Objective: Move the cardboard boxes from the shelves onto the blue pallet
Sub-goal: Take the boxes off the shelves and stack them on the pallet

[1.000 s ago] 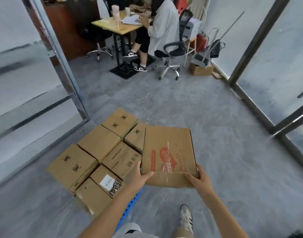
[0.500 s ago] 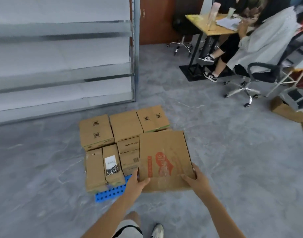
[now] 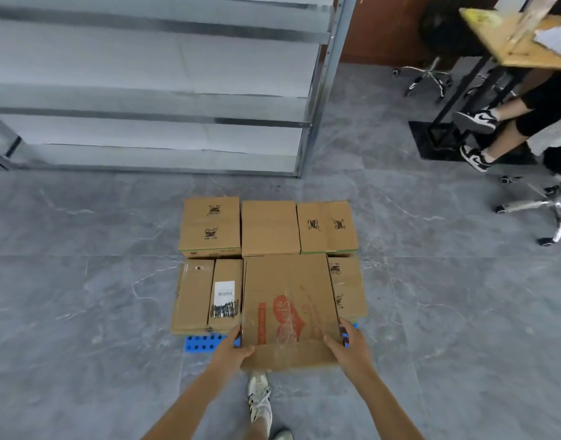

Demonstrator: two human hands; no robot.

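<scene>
Now the left hand (image 3: 232, 348) and right hand (image 3: 349, 347) grip the red-printed box (image 3: 288, 300), brought further over the blue pallet (image 3: 203, 342).

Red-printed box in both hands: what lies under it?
Under the red-printed box, blue pallet shows only past the near corners, by the left hand and right hand. The box covers the rest, so another carton or bare pallet there cannot be told.

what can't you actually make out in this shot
Head view:
Blue pallet: mostly hidden under the boxes; only a front strip shows.
Whether the red-printed box is set down yet: its underside is hidden.
Left hand and right hand: fingers hidden by the box.
White label: print too small.
</scene>
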